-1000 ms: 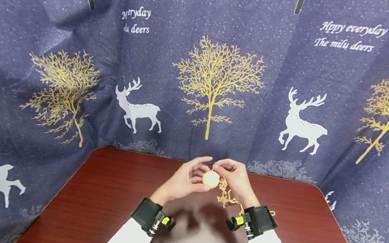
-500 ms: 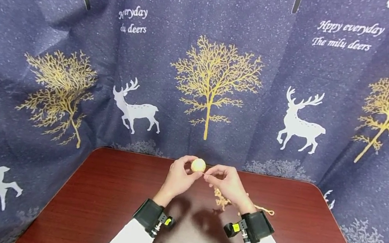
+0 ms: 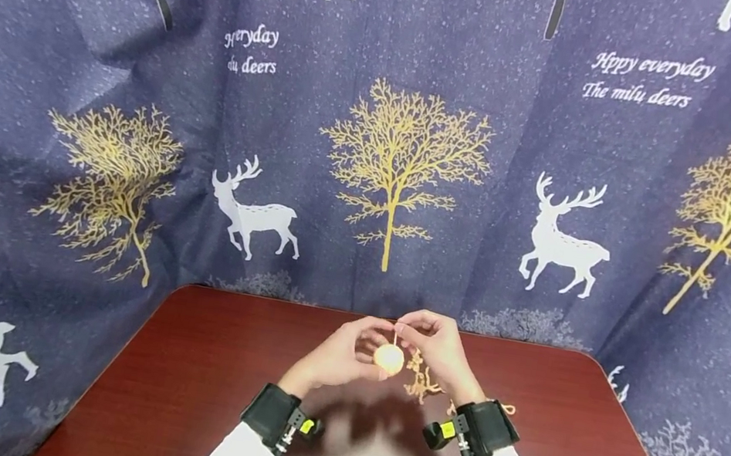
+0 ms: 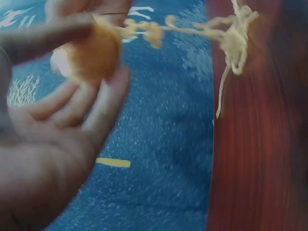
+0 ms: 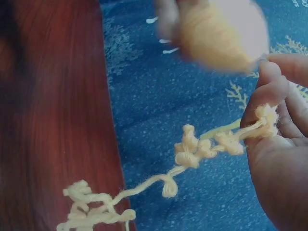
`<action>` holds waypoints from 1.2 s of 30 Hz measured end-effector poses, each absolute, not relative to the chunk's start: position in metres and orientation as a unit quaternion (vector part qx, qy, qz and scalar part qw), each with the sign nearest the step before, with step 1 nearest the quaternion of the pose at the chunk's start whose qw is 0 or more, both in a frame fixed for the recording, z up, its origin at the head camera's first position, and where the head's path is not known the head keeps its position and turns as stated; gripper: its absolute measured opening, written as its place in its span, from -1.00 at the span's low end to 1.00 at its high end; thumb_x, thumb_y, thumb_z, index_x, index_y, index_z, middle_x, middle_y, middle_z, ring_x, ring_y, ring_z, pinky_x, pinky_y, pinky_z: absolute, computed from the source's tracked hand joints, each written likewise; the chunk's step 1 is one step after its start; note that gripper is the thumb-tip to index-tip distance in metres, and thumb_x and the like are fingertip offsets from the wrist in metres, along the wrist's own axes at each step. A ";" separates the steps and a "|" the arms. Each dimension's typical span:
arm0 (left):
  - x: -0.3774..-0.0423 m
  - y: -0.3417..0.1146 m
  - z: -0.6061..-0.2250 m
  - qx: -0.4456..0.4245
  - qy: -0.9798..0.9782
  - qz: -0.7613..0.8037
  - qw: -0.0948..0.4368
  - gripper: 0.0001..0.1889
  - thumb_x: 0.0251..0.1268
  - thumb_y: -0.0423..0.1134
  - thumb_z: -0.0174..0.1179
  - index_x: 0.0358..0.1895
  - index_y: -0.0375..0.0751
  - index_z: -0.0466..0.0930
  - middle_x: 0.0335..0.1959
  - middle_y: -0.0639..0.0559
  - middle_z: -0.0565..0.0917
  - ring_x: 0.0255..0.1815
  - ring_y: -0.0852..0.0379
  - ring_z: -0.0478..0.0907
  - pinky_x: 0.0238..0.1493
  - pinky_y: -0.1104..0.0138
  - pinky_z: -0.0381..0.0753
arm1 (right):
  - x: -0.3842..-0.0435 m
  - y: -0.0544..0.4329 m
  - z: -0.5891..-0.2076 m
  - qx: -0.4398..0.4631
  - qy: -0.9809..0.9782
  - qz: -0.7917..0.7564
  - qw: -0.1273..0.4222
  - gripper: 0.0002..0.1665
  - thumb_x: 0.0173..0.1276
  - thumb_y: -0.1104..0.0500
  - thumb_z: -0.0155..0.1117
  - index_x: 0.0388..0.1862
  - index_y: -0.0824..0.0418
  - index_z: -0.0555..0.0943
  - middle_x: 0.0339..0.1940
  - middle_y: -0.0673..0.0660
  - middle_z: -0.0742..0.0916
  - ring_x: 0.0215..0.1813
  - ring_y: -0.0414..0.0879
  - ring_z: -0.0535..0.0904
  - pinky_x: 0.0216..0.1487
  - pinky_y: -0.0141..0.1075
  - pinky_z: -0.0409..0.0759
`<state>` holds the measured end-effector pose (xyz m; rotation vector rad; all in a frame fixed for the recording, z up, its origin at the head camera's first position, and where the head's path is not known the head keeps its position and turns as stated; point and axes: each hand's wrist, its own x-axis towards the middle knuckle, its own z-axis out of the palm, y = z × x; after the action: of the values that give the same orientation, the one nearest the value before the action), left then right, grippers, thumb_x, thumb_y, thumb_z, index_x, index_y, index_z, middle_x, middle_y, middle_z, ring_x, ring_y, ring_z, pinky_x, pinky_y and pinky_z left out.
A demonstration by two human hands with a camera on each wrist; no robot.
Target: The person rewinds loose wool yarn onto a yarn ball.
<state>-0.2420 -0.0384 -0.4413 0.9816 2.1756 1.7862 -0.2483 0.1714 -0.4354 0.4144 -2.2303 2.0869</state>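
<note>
A small ball of pale yellow yarn (image 3: 388, 358) is in my left hand (image 3: 335, 355), held between the thumb and the fingers. A short strand of yarn (image 3: 395, 337) rises from the ball to my right hand (image 3: 444, 356), whose thumb and forefinger pinch it. In the right wrist view, knotted, looped yarn (image 5: 187, 149) hangs from the palm side of my right hand (image 5: 286, 173) down to the table. The ball (image 5: 211, 36) is blurred there. The left wrist view has the thumb across the ball (image 4: 94, 53), above the spread fingers of my left hand (image 4: 53, 144).
A loose tangle of yarn (image 3: 420, 386) lies on the red-brown table (image 3: 191, 367) below my right hand. One looped end (image 3: 508, 409) shows beyond the right wristband. A dark blue curtain (image 3: 358, 281) with deer and trees stands behind the table's far edge.
Over the last half second the ball has come down and to the right, turning in my left hand. My right fingertips have shifted from beside it to above it, with the strand now upright.
</note>
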 end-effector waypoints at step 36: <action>-0.244 -0.044 -0.431 0.215 0.636 0.741 0.034 -0.38 0.11 -0.58 0.36 0.29 -0.48 0.38 0.02 -0.23 0.67 -0.11 0.14 0.62 -0.03 0.38 0.67 | -0.251 0.170 -0.449 0.160 -0.747 0.645 0.019 -0.85 0.28 0.36 0.42 -0.21 0.43 0.70 -0.38 0.24 0.77 -0.47 -0.12 0.62 -0.43 -0.33 0.65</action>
<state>-0.2442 -0.0442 -0.4308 0.6597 1.9542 2.2776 -0.2513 0.1703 -0.4489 0.4972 -2.3186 2.0013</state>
